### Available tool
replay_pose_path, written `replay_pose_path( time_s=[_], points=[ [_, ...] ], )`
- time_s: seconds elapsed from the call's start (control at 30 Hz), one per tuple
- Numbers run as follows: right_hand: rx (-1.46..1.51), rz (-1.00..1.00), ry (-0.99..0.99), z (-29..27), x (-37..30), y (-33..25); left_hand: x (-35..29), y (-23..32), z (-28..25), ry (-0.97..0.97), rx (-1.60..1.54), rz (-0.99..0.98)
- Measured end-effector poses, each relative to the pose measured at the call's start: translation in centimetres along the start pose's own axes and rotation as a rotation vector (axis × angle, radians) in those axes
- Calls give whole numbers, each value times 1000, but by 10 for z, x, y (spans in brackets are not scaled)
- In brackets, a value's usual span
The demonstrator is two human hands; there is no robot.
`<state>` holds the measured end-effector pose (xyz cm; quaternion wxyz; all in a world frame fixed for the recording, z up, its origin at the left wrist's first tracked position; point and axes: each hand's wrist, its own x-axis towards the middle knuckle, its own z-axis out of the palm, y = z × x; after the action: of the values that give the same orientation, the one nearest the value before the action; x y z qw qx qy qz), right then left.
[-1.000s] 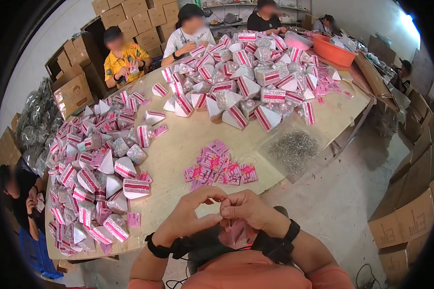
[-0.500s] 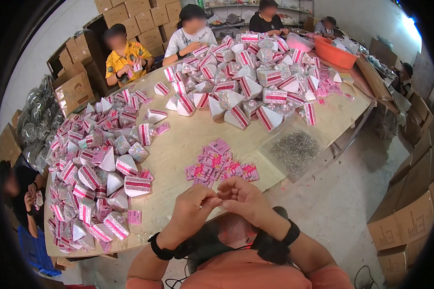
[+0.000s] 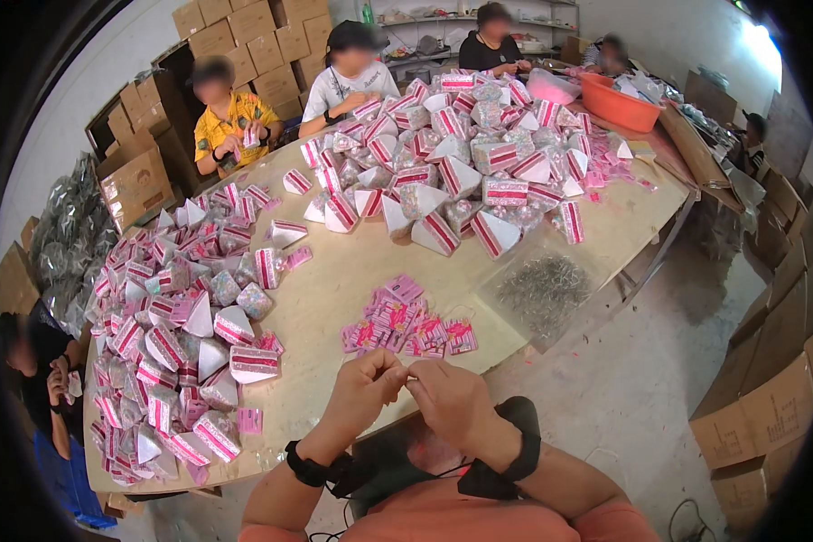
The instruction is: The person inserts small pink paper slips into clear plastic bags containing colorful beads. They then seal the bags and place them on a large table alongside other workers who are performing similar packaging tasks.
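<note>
While your left hand (image 3: 361, 397) and right hand (image 3: 458, 402) pinch their fingertips by the table's near edge (image 3: 390, 417), any held piece indiscernible, pink cards (image 3: 388, 323) farther onto it seem light, bendable, best gripped edgewise.

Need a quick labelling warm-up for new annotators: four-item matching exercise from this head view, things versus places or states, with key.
1. Pink cards
2. Small metal pieces
3. Orange tub
4. Left hand

A. Toward the table's far right corner
B. Fingers bent, beside the right hand
C. Loose overlapping cluster, just beyond the hands
D. Silvery grey heap near the table's right edge

Pairs: 1-C, 2-D, 3-A, 4-B
</note>
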<state>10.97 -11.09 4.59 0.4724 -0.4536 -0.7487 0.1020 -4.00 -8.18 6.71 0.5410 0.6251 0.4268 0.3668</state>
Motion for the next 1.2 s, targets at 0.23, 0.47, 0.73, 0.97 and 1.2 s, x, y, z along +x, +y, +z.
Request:
replay_pose_path(
  time_s=[0.23, 0.47, 0.73, 0.97, 1.2],
  points=[
    [-101, -46, -69, 2, -3, 14, 9, -11, 1, -25, -75, -84],
    [217, 128, 46, 0, -2, 37, 59, 40, -18, 55, 348, 206],
    [530, 653, -107, -13, -12, 60, 206, 88, -13, 96, 1252, 676],
    [633, 727, -153, -11, -19, 77, 266, 20, 2, 134, 1506, 394],
    [717, 756, -91, -10, -17, 84, 261, 32, -20, 380, 750, 468]
  ],
)
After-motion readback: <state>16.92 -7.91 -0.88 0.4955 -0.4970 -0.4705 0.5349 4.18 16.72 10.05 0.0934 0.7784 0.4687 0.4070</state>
